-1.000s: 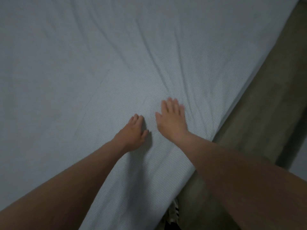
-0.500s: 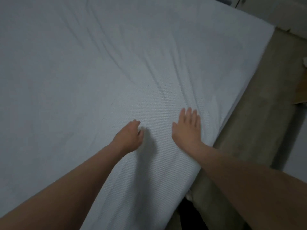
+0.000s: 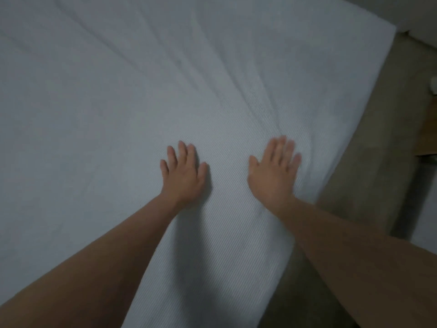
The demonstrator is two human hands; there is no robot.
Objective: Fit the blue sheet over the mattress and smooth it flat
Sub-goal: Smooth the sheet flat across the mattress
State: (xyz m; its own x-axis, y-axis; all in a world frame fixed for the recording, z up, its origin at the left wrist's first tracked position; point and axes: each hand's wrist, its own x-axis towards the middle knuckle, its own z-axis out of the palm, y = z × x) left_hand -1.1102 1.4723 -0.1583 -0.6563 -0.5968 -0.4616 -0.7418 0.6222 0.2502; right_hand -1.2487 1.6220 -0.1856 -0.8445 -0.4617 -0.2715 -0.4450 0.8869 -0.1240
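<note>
Two bare forearms reach in from the near edge over the sheet (image 3: 94,138), which covers the mattress and fills most of the view. The left hand (image 3: 183,176) lies flat on the sheet, fingers straight and slightly spread. The right hand (image 3: 274,174) lies flat too, fingers extended, close to the sheet's right edge; its fingertips are blurred. Beyond the hands, creases fan across the sheet toward the far side. Right of the sheet runs a drab floor (image 3: 369,162), with a brown wooden piece (image 3: 428,129) farther right.
</note>
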